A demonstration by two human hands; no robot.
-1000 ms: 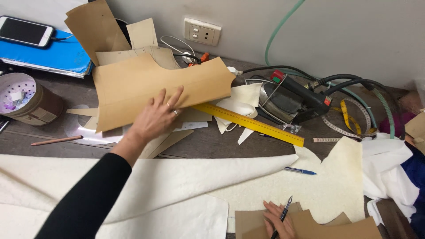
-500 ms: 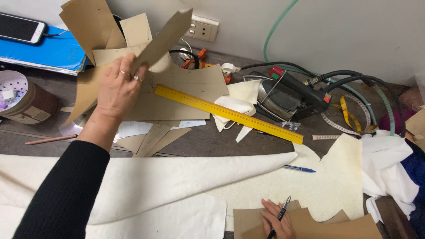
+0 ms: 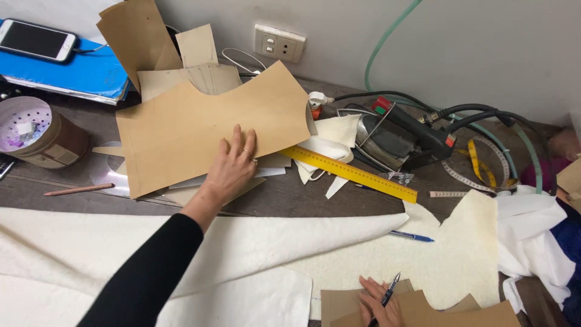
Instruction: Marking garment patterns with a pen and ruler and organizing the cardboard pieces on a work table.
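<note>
Tailoring bench: left hand flat on a large brown card pattern piece, right hand holding a pen on a second card piece.

Left hand [image 3: 233, 169], fingers spread and open, palm down, presses the lower right edge of the large card pattern piece [image 3: 200, 121], which lies flat on the dark worktable [image 3: 315, 194] over other card and paper cut-outs. Just right of the fingertips: yellow ruler [image 3: 351, 174], lying slantwise. Beyond it: steam iron [image 3: 402, 136] with black hoses. Far left of the fingers: round tub [image 3: 36, 130]; a pencil [image 3: 77, 190] in front of it. Below the wrist: white fleecy fabric [image 3: 254, 242]. Right hand [image 3: 378, 303], at the bottom edge, fingers closed around a pen [image 3: 388, 290], rests on a smaller card piece [image 3: 423, 309]. Blue pen [image 3: 410, 236] lies on the fabric above it.
</note>
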